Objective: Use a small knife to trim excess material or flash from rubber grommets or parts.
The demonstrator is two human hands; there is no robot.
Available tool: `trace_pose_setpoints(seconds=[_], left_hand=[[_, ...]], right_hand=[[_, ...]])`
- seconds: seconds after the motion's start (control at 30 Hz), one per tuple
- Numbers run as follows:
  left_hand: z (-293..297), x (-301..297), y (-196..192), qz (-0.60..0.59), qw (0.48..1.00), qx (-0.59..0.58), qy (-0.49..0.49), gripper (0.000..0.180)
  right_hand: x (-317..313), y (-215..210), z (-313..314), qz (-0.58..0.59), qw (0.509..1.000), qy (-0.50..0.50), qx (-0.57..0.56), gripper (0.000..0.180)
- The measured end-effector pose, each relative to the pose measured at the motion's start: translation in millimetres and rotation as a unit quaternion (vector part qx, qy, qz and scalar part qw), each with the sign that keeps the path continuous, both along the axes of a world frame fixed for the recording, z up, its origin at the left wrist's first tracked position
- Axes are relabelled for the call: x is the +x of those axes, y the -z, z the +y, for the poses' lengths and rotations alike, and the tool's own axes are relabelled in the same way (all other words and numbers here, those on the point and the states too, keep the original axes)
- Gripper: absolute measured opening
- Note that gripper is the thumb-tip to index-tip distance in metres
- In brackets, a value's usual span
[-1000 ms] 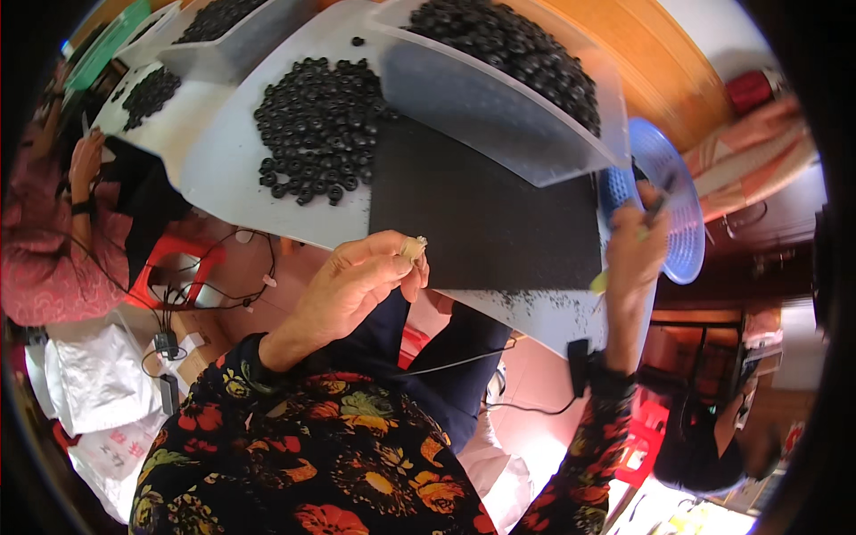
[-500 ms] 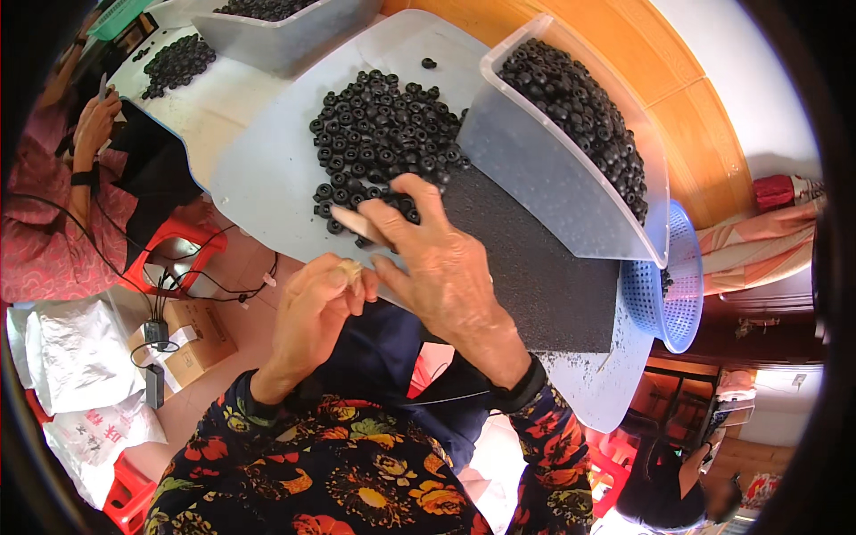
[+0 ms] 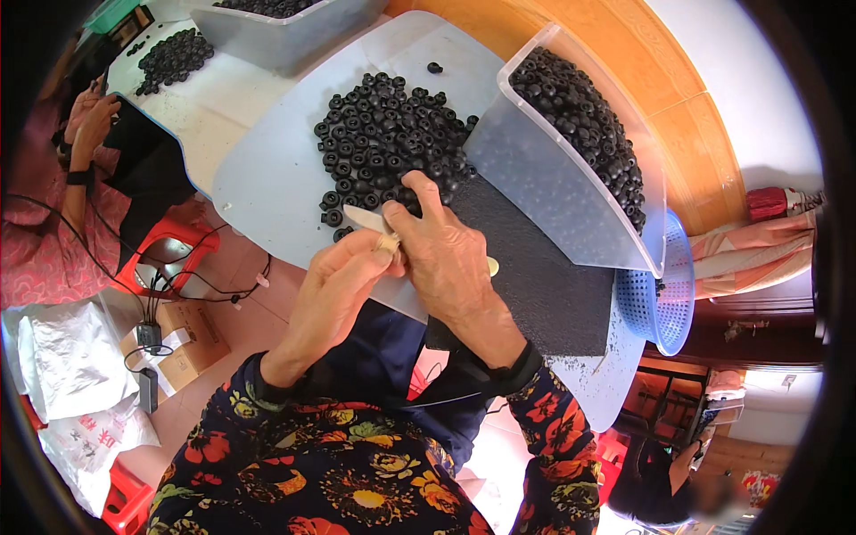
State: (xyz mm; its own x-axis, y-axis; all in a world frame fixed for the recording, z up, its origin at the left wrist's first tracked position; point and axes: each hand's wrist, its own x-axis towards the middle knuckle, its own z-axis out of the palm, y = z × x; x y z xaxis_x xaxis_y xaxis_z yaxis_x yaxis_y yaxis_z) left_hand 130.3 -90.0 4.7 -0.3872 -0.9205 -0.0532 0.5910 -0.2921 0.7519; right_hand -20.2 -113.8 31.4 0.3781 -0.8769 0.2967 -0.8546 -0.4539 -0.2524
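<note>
My right hand [image 3: 446,259] is closed round a small knife. Its pale blade [image 3: 362,218] sticks out past the fingers toward the left, and a cream handle end [image 3: 492,266] shows behind the palm. Close against it, my left hand [image 3: 334,281] is pinched shut, with a yellowish wrapping or small piece [image 3: 388,242] at the fingertips. Whatever else lies between those fingertips is hidden. Just beyond both hands, a heap of small round black parts [image 3: 383,134] with holes in them, like rubber grommets, lies on the pale table [image 3: 259,169].
A clear plastic bin [image 3: 553,187] full of black parts stands at the right on a dark mat [image 3: 544,285]. Beside it is a blue basket [image 3: 664,303]. Another bin [image 3: 285,40] stands at the back left. A co-worker [image 3: 58,223] sits at the left.
My left hand has moved up and right, and now meets my right hand and the knife. The handle end has come into sight. The heap looks much the same.
</note>
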Motion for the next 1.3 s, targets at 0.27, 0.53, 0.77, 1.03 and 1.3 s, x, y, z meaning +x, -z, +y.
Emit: trace_pose_setpoints(seconds=[0.27,0.53,0.77,1.03,1.3], left_hand=[[-12.6,-23.2,6.2,-0.001,1.0,-0.023,0.014,0.016],[0.0,-7.1,9.2,0.007,0.999,-0.032,0.011,0.017],[19.7,3.8,11.7,0.027,0.999,-0.018,0.024,0.017],[22.3,22.0,2.3,-0.004,0.991,-0.04,0.128,0.014],[13.6,-8.7,-2.2,-0.1,0.982,-0.041,0.152,0.02]], right_hand=[[-32.6,-11.3,-0.9,0.06,0.996,0.059,0.009,0.027],[-65.7,-18.4,15.2,0.047,0.99,0.135,0.011,0.022],[14.4,-27.3,-8.6,-0.036,0.998,-0.04,-0.043,0.03],[52.5,-11.8,-42.0,0.056,0.988,-0.138,0.036,0.03],[21.3,2.5,-44.5,0.078,0.995,-0.054,-0.041,0.016]])
